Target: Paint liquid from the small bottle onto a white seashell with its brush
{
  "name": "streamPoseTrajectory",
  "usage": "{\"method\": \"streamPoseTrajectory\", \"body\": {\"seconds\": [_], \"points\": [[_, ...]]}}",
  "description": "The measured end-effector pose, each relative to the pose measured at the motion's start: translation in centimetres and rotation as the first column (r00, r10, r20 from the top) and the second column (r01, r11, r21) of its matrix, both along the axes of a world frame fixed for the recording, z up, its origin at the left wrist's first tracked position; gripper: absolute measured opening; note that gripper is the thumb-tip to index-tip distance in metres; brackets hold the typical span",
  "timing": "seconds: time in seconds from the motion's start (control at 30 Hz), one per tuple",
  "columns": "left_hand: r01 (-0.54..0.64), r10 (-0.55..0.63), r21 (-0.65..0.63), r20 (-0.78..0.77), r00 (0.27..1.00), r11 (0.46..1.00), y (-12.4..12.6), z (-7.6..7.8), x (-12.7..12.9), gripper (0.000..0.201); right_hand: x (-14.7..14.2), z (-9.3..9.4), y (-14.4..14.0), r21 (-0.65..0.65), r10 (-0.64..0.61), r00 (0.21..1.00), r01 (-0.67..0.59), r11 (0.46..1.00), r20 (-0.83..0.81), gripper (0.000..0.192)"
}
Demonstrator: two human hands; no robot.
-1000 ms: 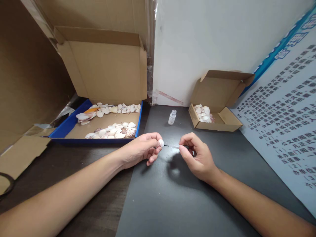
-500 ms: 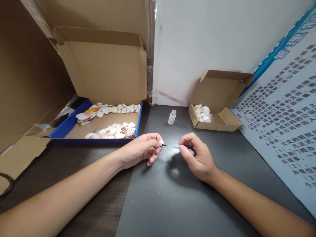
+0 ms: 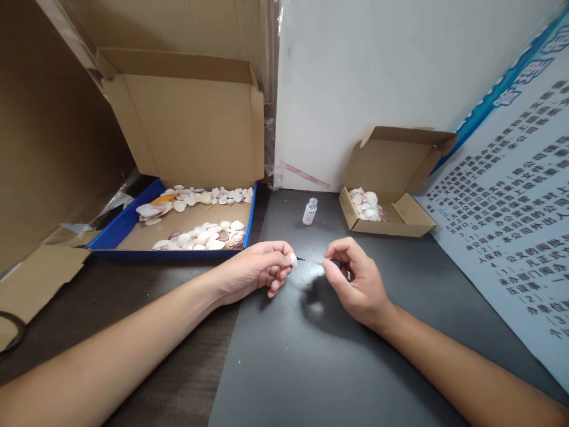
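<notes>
Between the thumb and fingers of my left hand [image 3: 260, 270] is a small white seashell [image 3: 293, 260], held over the grey mat. My right hand [image 3: 355, 281] pinches a thin paintbrush [image 3: 311, 261], with its pale metal part and dark tip pointing left at the shell. The tip is right at the shell's edge; whether it touches I cannot tell. Most of the handle is hidden behind my right fingers. Beyond the hands, an uncapped small clear glass bottle [image 3: 310, 212] with a printed label stands upright on the mat.
At left, an open cardboard box with a blue tray [image 3: 249, 222] holds seashells in two groups. A smaller open cardboard box [image 3: 391, 228] with white shells sits at back right. A white panel [image 3: 355, 71] stands behind, and a printed sheet [image 3: 511, 196] leans along the right.
The shell has tilted and moved slightly right in my left fingers, so more of it shows. The brush tip has shifted slightly right and up. The boxes and bottle stay put.
</notes>
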State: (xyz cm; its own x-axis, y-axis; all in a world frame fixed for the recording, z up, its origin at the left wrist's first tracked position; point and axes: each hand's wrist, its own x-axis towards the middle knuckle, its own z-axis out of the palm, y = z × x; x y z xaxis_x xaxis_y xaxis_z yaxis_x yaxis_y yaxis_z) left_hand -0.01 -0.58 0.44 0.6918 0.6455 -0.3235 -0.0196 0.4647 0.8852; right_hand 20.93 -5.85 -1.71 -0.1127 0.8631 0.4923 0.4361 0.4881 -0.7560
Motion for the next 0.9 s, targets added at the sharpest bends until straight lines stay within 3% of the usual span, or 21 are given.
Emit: {"method": "streamPoseTrajectory", "body": {"seconds": [0.9], "points": [[0.019,-0.019,0.030,-0.019,1.000,0.999,-0.15,0.09,0.10,0.018,0.28,-0.23,-0.11,0.014,0.038,0.998,-0.037,0.999,-0.057,0.008]]}}
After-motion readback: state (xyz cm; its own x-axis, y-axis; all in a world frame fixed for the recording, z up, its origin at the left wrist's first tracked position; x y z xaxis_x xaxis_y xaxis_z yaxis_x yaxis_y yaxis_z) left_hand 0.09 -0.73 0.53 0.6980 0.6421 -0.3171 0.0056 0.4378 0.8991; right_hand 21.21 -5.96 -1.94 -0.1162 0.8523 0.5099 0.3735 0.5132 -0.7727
